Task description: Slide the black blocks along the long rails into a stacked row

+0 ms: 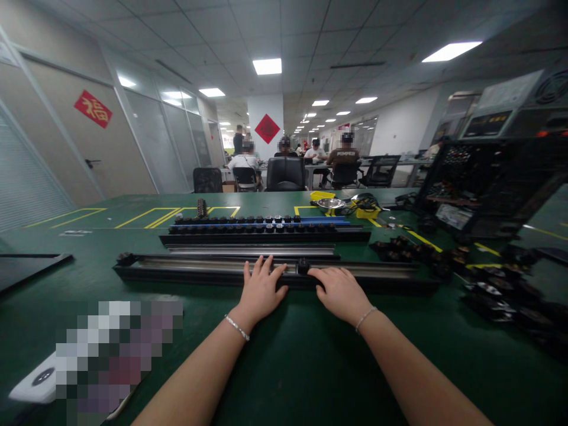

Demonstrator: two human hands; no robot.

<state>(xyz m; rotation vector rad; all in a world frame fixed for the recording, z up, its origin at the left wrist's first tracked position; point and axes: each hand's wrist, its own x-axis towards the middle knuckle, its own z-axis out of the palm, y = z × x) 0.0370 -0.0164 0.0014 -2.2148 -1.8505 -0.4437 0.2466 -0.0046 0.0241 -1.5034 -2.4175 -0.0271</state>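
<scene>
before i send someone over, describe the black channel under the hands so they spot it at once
On the green table, several long strips lie crosswise. The black channel is the nearest of them. Unlike its neighbours, it has the left hand and right hand on it.

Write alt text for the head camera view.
A left hand and right hand touch a long black rail on a green table, a small black block between them. More rails lie beyond; people sit in the background.

The left hand [261, 291] and right hand [344, 293] touch a long black straight channel [186, 277] on the green tabletop [306, 361], a small black block [303, 267] inside it between them.
</scene>
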